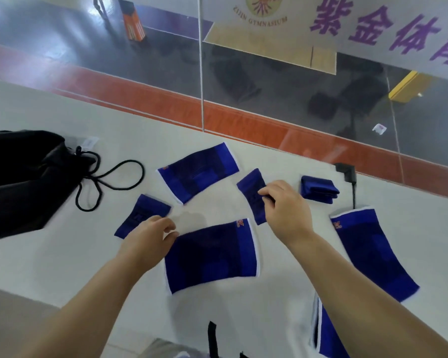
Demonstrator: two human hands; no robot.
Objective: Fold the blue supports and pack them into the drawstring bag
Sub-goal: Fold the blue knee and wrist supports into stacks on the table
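Note:
Several blue supports lie on a white table (pixel 49 254). My right hand (pixel 286 210) pinches a small blue support (pixel 252 192) at centre right. My left hand (pixel 150 239) hovers with curled fingers at the upper left corner of a large blue support (pixel 212 257); whether it grips it I cannot tell. Another small support (pixel 140 215) lies just left of that hand. A large support (pixel 199 171) lies further back. A folded one (pixel 318 189) sits at the right. The black drawstring bag (pixel 23 177) lies at the far left, cords (pixel 109 182) trailing.
Two more blue supports lie at the right (pixel 373 251) and at the bottom right edge (pixel 329 334). A black plug with its cable (pixel 347 171) sits at the table's far right edge. A glass wall (pixel 243 73) stands behind the table.

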